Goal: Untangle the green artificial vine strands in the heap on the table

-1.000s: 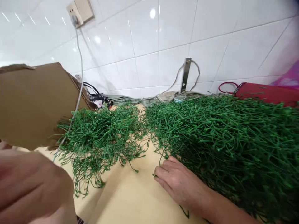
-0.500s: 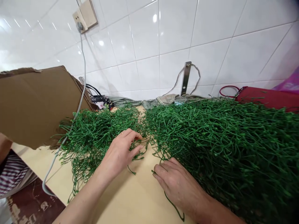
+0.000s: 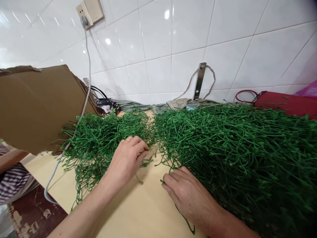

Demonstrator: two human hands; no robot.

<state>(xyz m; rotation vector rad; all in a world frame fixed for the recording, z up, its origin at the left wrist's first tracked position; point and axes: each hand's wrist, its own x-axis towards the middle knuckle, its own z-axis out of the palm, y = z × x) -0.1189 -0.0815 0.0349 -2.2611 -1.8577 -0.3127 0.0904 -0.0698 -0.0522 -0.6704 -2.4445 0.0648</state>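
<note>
Thin green stems lie in two heaps on a pale tabletop, a smaller heap at left and a large heap at right. My left hand, with a ring on one finger, is at the right edge of the smaller heap, its fingers pinched around a green stem. Beside the large heap, low in the view, my right hand is closed on a green stem, whose tip shows at the fingertips and whose other end trails below the palm.
A cardboard sheet stands at left, with a grey cable hanging in front. Behind the heaps are a metal bracket on the tiled wall and a red bag. Another person's forearm shows at far left.
The fingers of my left hand have closed on a stem and lifted it slightly. My right hand has stayed put. The other person's forearm has come further into view.
</note>
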